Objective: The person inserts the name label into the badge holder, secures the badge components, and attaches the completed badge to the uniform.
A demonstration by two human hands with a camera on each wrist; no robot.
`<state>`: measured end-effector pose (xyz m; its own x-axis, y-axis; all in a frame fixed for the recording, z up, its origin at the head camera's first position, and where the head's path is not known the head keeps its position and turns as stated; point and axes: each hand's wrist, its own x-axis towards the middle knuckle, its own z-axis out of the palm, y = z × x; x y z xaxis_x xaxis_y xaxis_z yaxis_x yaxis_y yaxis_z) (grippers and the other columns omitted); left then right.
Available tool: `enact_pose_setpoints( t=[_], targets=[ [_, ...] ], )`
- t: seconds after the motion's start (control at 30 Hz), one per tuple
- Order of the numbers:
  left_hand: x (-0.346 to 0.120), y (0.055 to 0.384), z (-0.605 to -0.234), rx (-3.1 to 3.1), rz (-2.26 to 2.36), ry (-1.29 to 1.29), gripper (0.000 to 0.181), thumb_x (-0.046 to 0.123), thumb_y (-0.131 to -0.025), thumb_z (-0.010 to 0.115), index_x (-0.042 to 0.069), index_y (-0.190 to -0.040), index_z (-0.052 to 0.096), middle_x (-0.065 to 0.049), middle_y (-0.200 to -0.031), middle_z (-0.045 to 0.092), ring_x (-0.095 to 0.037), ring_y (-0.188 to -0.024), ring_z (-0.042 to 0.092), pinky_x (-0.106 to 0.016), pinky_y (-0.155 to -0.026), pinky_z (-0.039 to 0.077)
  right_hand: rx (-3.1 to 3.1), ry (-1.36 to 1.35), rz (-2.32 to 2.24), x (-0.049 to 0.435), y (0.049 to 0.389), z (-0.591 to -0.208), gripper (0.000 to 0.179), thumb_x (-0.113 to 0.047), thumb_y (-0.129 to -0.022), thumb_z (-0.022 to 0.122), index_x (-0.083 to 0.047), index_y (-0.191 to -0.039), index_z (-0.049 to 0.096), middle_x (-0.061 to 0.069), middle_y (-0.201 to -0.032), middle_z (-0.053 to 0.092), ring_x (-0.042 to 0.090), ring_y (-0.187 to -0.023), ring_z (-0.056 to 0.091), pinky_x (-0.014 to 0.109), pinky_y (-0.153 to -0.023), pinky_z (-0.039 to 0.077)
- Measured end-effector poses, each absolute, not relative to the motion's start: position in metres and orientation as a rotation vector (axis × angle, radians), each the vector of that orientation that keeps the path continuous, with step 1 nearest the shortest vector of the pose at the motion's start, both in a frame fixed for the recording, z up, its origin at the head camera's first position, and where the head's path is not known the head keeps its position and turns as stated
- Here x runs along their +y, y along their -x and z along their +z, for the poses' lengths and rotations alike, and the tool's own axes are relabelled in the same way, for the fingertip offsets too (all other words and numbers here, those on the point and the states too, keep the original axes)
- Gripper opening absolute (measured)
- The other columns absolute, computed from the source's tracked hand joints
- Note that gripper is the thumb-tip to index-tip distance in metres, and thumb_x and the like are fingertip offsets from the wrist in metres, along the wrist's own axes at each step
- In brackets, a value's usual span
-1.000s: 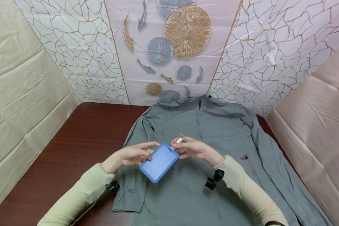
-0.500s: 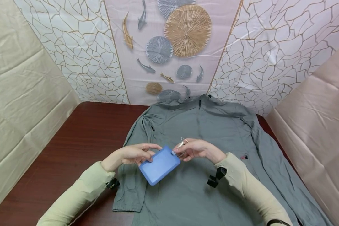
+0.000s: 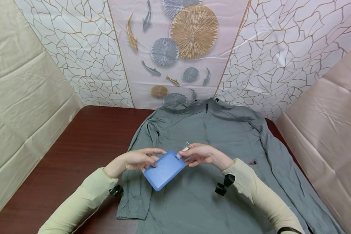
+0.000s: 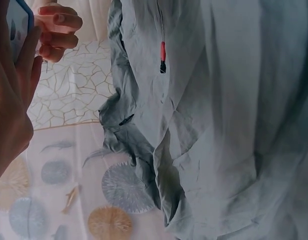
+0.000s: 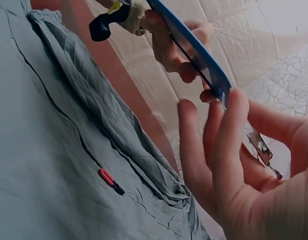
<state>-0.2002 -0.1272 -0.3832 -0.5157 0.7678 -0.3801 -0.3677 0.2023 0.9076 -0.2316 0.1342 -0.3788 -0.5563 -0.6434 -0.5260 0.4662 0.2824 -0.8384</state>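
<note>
A blue badge holder (image 3: 165, 170) is held tilted above a grey-green jacket (image 3: 199, 201) in the head view. My left hand (image 3: 136, 159) grips its left edge, thumb on the near face. At the slotted upper right end, my right hand (image 3: 204, 154) pinches the short clear strap of a metal clip (image 3: 188, 147). In the right wrist view the clip (image 5: 261, 148) lies within the curled right hand (image 5: 244, 170), and the holder (image 5: 206, 62) appears edge-on. The left wrist view catches just part of the holder (image 4: 18, 25) behind the left fingers.
The jacket is spread over a dark red-brown table (image 3: 105, 136), collar toward the back. A red and black zipper pull (image 3: 253, 162) sits on its right front. Patterned cloth (image 3: 175, 65) hangs behind, and beige cloth panels (image 3: 26, 97) stand at both sides.
The badge holder has turned slightly clockwise, its upper right end dropping a little. My right hand has shifted slightly right, and the clip has tilted differently in its fingers. The left hand stays nearly still.
</note>
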Motion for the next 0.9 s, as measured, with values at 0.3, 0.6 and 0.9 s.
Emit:
enact_pose_setpoints(
  t=[0.3,0.6,0.9],
  targets=[
    [-0.1284,0.2043,-0.3778,1.517,1.416,-0.41,0.065,0.002,-0.082,0.047,0.006,-0.141,0.019,-0.01,-0.117,0.054,-0.011,-0.067,0.058,-0.021,-0.051,0.048,1.678,0.247,-1.388,0.1341,0.2327,-0.3787,0.013,-0.008,-0.082,0.061,-0.012,-0.09,0.07,-0.001,-0.078,0.07,0.012,-0.073,0.067,0.02,-0.059,0.053],
    [-0.1265,0.2073,-0.3804,1.517,1.374,-0.425,0.063,0.001,-0.082,0.047,0.005,-0.14,0.023,-0.008,-0.113,0.056,-0.011,-0.066,0.055,-0.021,-0.05,0.044,1.76,0.276,-1.341,0.1298,0.2288,-0.3815,0.009,-0.007,-0.083,0.061,-0.006,-0.087,0.069,-0.001,-0.07,0.068,0.01,-0.066,0.065,0.024,-0.059,0.055],
    [-0.1186,0.2089,-0.3862,1.53,1.34,-0.387,0.057,0.007,-0.088,0.048,0.005,-0.139,0.021,-0.002,-0.088,0.054,-0.007,-0.055,0.05,-0.021,-0.048,0.045,1.815,0.322,-1.345,0.1259,0.2228,-0.38,0.01,-0.006,-0.083,0.06,-0.003,-0.088,0.068,-0.002,-0.066,0.066,0.011,-0.065,0.064,0.032,-0.067,0.056]
  ],
)
